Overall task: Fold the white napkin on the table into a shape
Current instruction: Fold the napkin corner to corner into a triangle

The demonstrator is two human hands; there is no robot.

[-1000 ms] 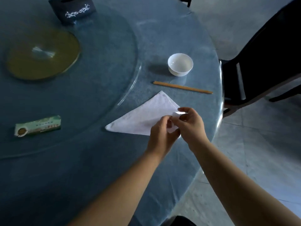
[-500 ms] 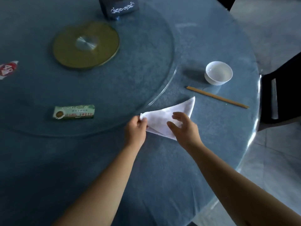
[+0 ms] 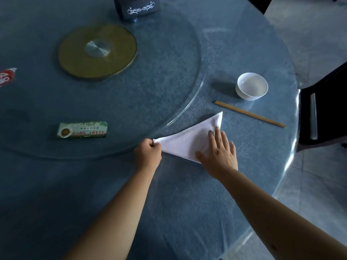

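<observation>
The white napkin lies folded into a triangle on the blue table, just outside the glass turntable's rim. My left hand pinches its left corner between thumb and fingers. My right hand lies flat, fingers spread, pressing down on the napkin's right part and hiding its near right edge. The napkin's far tip points toward the chopsticks.
A white bowl and wooden chopsticks lie beyond the napkin. On the glass turntable sit a gold disc, a green packet and a dark box. A black chair stands at the table's right edge.
The napkin went from a broad triangle to a narrower one. My left hand moved to its left corner and gripped it. My right hand let go and flattened onto the cloth.
</observation>
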